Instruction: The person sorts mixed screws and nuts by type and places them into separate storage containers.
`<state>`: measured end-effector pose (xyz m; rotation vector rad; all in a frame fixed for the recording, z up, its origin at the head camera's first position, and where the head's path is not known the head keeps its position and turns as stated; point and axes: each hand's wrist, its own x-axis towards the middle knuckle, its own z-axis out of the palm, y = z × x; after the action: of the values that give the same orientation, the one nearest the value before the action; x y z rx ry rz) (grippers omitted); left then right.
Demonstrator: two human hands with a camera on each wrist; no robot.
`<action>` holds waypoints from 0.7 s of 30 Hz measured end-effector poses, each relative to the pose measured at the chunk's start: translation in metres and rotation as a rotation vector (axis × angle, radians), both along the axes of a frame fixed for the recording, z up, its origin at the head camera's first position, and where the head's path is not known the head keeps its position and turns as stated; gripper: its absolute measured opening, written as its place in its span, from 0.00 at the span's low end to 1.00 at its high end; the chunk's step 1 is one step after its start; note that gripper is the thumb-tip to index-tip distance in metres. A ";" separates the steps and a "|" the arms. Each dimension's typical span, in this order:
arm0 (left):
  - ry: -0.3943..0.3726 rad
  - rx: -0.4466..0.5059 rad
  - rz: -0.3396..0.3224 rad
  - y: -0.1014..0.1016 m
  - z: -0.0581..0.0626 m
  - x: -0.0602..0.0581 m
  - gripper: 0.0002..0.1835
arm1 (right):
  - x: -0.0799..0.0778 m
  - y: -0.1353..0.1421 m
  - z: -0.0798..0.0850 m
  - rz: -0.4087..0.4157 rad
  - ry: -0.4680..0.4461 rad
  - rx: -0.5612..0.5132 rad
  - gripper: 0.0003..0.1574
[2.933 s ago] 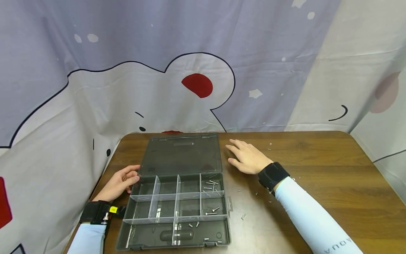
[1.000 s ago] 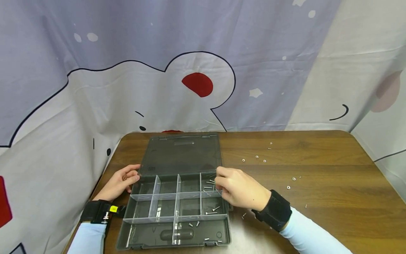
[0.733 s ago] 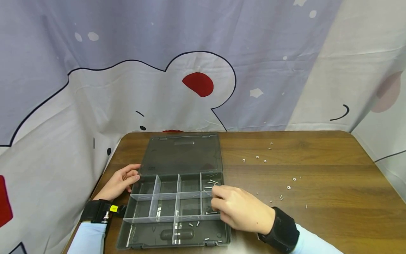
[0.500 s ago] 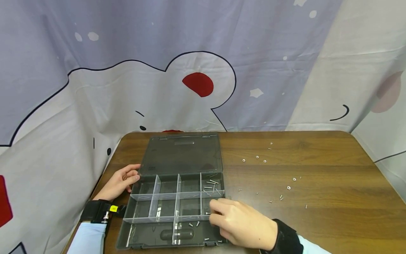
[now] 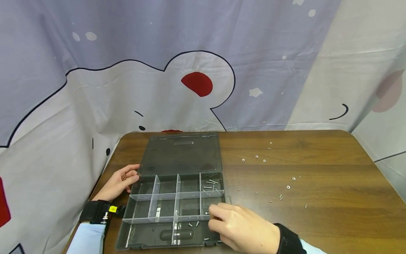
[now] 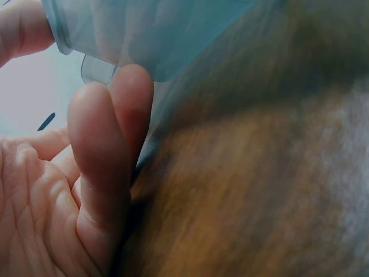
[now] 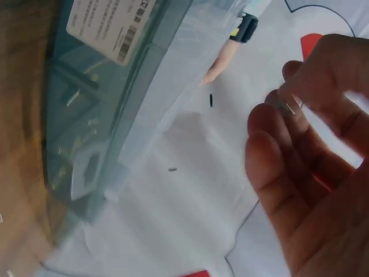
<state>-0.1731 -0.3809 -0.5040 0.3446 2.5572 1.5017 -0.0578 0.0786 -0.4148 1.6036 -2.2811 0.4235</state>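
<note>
A smoky clear plastic compartment box (image 5: 144, 238) lies with its lid (image 5: 182, 157) folded back. My left hand (image 5: 117, 183) holds its left edge near the hinge; in the left wrist view, fingertips (image 6: 95, 115) meet the plastic rim. My right hand (image 5: 242, 227) is over the box's front right corner, fingers curled. The right wrist view shows a thin shiny piece like a small screw (image 7: 291, 108) pinched between thumb and fingers. Several screws (image 5: 211, 182) lie in the back right compartment, and a few small metal pieces (image 5: 193, 224) in the front one.
Several washers or nuts (image 5: 288, 187) and short screws (image 5: 281, 197) are scattered across the wooden table (image 5: 333, 169) right of the box. A patterned curtain (image 5: 203, 35) hangs behind the table's far edge.
My right hand has come from the table beside the lid to the back right compartment, then forward toward the front right corner, its fingers now curled. My left hand has stayed put.
</note>
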 end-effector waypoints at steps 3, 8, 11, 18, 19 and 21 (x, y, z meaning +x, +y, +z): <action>0.000 -0.002 -0.003 0.000 0.001 0.000 0.28 | 0.003 0.003 0.002 -0.049 -0.038 0.098 0.42; 0.001 -0.007 -0.003 0.000 0.002 0.002 0.28 | 0.004 0.007 0.003 -0.092 0.016 0.197 0.69; 0.002 -0.005 -0.001 0.000 0.002 0.002 0.28 | 0.004 0.007 0.003 -0.083 0.014 0.214 0.69; -0.004 0.005 -0.007 0.000 0.001 0.002 0.28 | 0.001 0.011 0.002 -0.078 0.019 0.173 0.68; -0.003 0.006 -0.010 0.000 0.002 0.002 0.28 | 0.000 0.011 0.002 -0.081 0.023 0.165 0.68; 0.000 0.008 -0.014 0.000 0.002 0.002 0.28 | -0.001 0.014 0.001 -0.089 0.027 0.159 0.67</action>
<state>-0.1712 -0.3809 -0.5025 0.3626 2.5437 1.5078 -0.0593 0.0924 -0.4134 1.5618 -2.4069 0.2018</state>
